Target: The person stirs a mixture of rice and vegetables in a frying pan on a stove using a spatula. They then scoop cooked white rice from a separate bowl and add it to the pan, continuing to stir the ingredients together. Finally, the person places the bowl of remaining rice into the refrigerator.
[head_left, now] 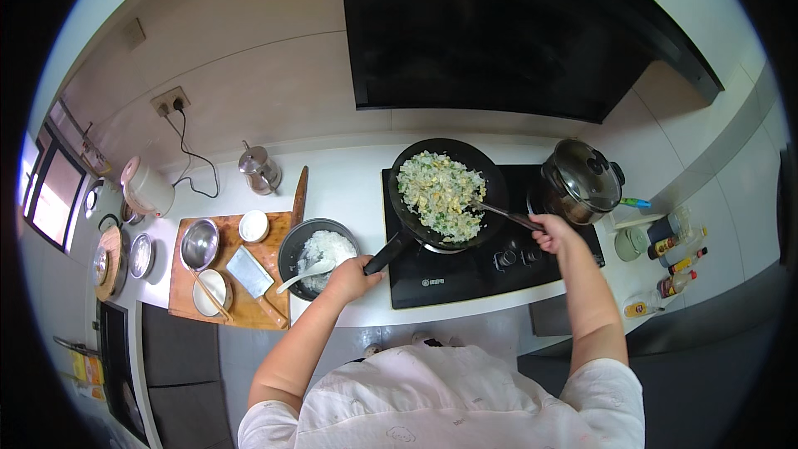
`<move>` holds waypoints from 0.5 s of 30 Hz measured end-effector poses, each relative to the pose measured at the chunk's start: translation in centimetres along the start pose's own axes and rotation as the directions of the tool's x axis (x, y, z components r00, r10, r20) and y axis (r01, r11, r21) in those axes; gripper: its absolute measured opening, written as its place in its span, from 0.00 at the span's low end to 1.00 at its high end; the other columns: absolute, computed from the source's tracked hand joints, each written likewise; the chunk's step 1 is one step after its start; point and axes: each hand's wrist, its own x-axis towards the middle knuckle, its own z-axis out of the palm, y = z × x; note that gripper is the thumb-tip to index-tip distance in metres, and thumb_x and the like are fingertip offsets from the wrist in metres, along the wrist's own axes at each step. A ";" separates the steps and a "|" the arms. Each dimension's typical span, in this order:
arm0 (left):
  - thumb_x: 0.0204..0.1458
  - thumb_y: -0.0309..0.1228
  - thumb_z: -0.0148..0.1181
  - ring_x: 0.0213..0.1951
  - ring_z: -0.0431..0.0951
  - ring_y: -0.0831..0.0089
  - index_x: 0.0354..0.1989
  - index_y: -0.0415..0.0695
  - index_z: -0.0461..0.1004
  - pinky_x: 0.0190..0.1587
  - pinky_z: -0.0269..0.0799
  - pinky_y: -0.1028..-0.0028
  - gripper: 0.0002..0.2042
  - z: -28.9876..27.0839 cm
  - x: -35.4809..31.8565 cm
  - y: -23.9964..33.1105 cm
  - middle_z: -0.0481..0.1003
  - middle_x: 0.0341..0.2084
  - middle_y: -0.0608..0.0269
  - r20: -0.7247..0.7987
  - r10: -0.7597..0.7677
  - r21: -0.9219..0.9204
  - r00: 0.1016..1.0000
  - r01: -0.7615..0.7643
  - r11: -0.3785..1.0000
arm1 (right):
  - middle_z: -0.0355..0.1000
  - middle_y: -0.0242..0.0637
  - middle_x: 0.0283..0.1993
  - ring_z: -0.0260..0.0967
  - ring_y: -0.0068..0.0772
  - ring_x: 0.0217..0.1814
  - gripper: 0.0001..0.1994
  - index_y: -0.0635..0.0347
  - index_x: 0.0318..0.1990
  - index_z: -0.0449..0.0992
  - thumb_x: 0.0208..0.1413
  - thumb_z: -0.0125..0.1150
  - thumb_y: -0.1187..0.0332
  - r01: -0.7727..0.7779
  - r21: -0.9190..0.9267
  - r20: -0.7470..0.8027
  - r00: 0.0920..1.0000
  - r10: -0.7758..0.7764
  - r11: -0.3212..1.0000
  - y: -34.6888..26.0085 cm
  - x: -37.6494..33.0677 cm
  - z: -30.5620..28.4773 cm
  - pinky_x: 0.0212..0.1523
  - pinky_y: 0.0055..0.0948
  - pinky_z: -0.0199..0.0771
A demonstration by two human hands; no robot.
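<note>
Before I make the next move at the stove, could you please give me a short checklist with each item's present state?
1. Left hand secure on the pan handle: ok, closed around it.
2. Right hand secure on the cooking utensil: ok, closed around its handle.
3. Rice mixture inside the frying pan: ok, none seen over the rim.
4. Room beside the left hand: not ok, the dark bowl is right next to it.
5. Flame under the pan: cannot tell, hidden.
6. Cleaver away from both hands: ok, lying on the cutting board.
</note>
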 end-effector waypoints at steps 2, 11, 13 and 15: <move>0.48 0.41 0.64 0.14 0.68 0.76 0.39 0.44 0.77 0.22 0.67 0.73 0.15 0.2 0.3 -0.4 0.71 0.15 0.67 -0.009 0.026 0.006 1.000 -0.026 1.000 | 0.59 0.25 0.16 0.44 0.15 0.11 0.12 0.51 0.38 0.72 0.58 0.56 0.54 0.190 -0.054 -0.010 0.981 -0.191 0.980 0.8 1.6 3.4 0.10 0.17 0.41; 0.47 0.42 0.64 0.23 0.76 0.66 0.44 0.46 0.77 0.31 0.71 0.68 0.18 -0.6 -0.6 0.9 0.76 0.21 0.57 0.052 -0.103 0.039 0.993 0.101 0.994 | 0.77 0.40 0.40 0.75 0.43 0.41 0.16 0.47 0.47 0.79 0.48 0.66 0.60 0.427 -0.901 0.150 0.463 -0.874 0.071 -0.1 -7.7 8.0 0.40 0.35 0.75; 0.47 0.42 0.63 0.25 0.77 0.63 0.44 0.47 0.77 0.33 0.72 0.68 0.18 -0.8 -0.7 1.3 0.76 0.22 0.56 0.064 -0.128 0.042 0.990 0.125 0.991 | 0.77 0.39 0.39 0.75 0.43 0.40 0.16 0.46 0.46 0.79 0.47 0.66 0.61 0.366 -0.930 0.190 0.412 -0.891 -0.029 -0.9 -10.4 8.1 0.39 0.36 0.75; 0.47 0.43 0.63 0.24 0.77 0.64 0.44 0.47 0.77 0.33 0.72 0.68 0.18 -0.8 -0.7 1.4 0.76 0.21 0.56 0.072 -0.136 0.039 0.988 0.134 0.990 | 0.76 0.38 0.33 0.74 0.44 0.36 0.15 0.44 0.45 0.79 0.46 0.65 0.64 0.321 -0.932 0.260 0.278 -0.925 -0.166 -1.5 -11.2 8.7 0.34 0.39 0.74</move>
